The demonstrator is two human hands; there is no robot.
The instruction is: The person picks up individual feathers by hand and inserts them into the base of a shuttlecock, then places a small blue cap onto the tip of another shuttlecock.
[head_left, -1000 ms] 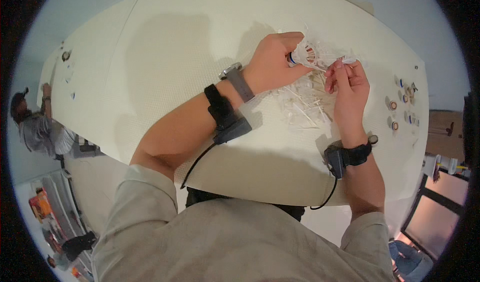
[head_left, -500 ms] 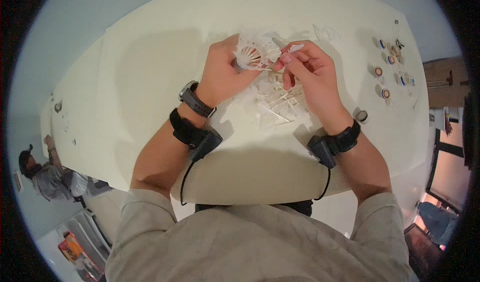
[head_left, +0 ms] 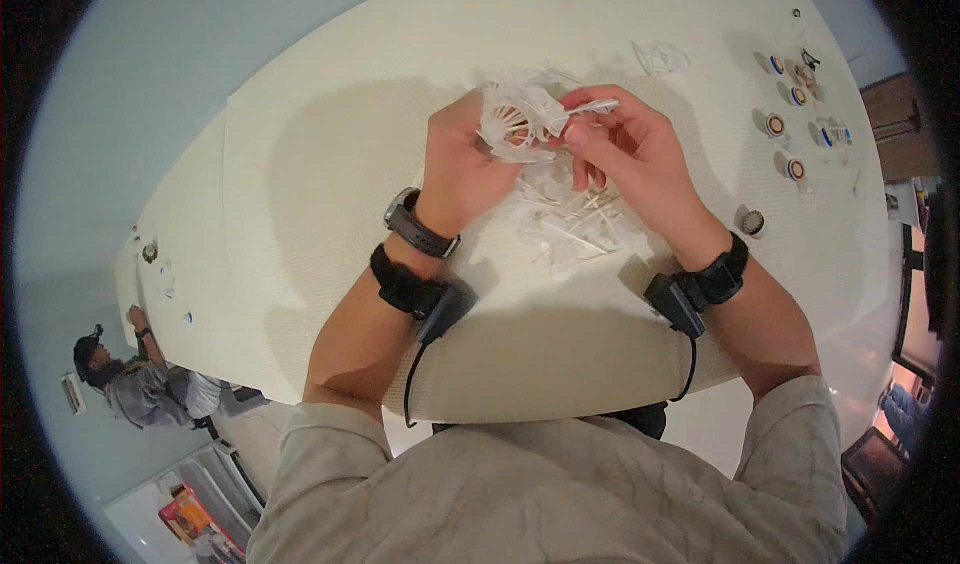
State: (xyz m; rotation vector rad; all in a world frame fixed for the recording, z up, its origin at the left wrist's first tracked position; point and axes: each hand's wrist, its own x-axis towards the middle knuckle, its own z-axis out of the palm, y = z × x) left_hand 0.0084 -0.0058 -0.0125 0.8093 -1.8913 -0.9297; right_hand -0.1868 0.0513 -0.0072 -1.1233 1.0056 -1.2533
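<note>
My left hand (head_left: 465,159) is closed around a white feather shuttlecock (head_left: 522,124), its open feather ring and pale quills facing up. Close beside it, my right hand (head_left: 640,154) pinches a white feather (head_left: 598,107) between thumb and fingers, right at the shuttlecock's edge. Whether that feather is still joined to the shuttlecock I cannot tell. Beneath both hands lies a loose pile of white feathers and quills (head_left: 580,226) on the pale table (head_left: 340,184).
Several round shuttlecock bases with blue rims (head_left: 775,125) are scattered at the right. A small dark round piece (head_left: 752,222) lies near my right wrist, and clear scraps (head_left: 662,59) at the back. Another person (head_left: 140,379) sits at the table's far left end.
The whole view has shifted, so the table and hands appear a little farther right. The feather in my right hand shows longer past the fingers. My left hand keeps its hold on the shuttlecock.
</note>
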